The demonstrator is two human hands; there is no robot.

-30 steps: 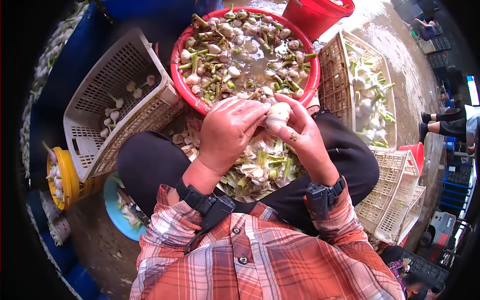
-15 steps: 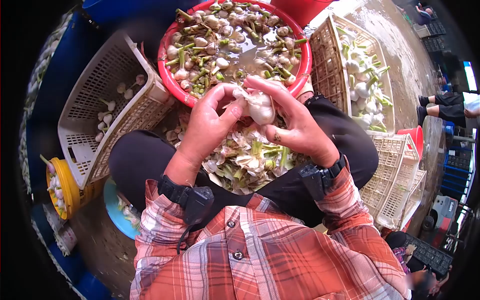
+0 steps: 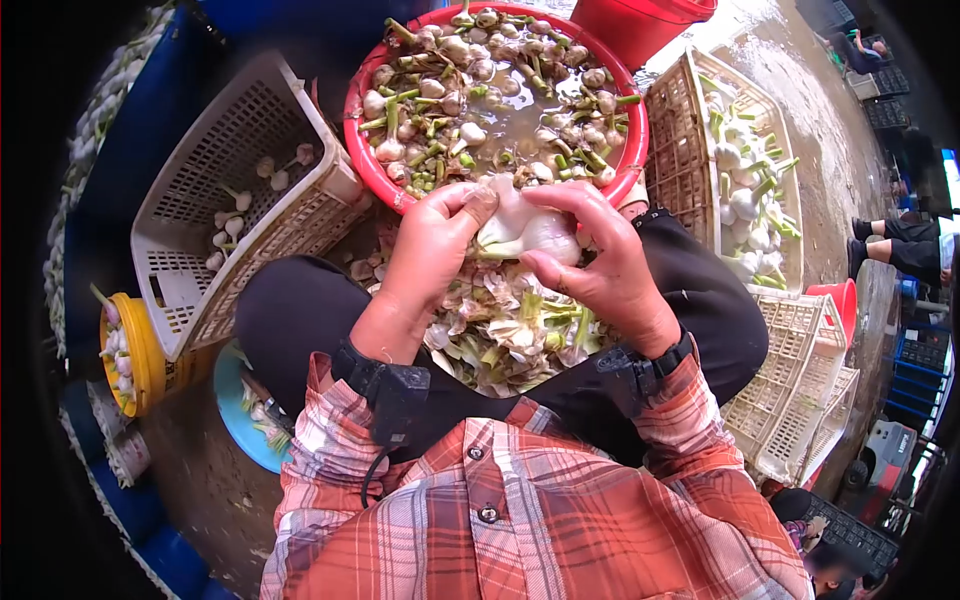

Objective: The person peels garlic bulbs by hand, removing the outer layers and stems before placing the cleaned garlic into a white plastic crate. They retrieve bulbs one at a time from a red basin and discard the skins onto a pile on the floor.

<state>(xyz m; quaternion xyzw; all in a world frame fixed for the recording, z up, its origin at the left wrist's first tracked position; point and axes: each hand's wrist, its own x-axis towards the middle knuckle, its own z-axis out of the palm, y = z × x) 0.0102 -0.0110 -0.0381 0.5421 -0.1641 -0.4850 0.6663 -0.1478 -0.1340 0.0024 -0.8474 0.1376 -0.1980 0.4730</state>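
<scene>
Between my two hands is a white garlic bulb [image 3: 552, 238] with a short pale stem pointing left. My right hand [image 3: 600, 260] grips the bulb between thumb and fingers. My left hand [image 3: 432, 240] pinches a piece of thin whitish garlic skin [image 3: 508, 208] at the bulb's upper left. Below both hands, between my legs, lies a heap of peeled garlic skins and stem scraps [image 3: 510, 330]. Just beyond the hands, a red basin [image 3: 362, 160] holds many unpeeled garlic bulbs in murky water.
At left stands a tilted white crate [image 3: 270, 235] with several bulbs, near a yellow bucket [image 3: 150, 360] and a blue basin [image 3: 235, 415]. At right, a crate [image 3: 680, 150] holds white garlic, with more stacked crates [image 3: 785, 380] and a red bucket [image 3: 640, 30] around. People are farther right.
The bulb has turned so its stem points left. A wider flap of skin is pulled up from it by my left hand. The whole view has shifted slightly.
</scene>
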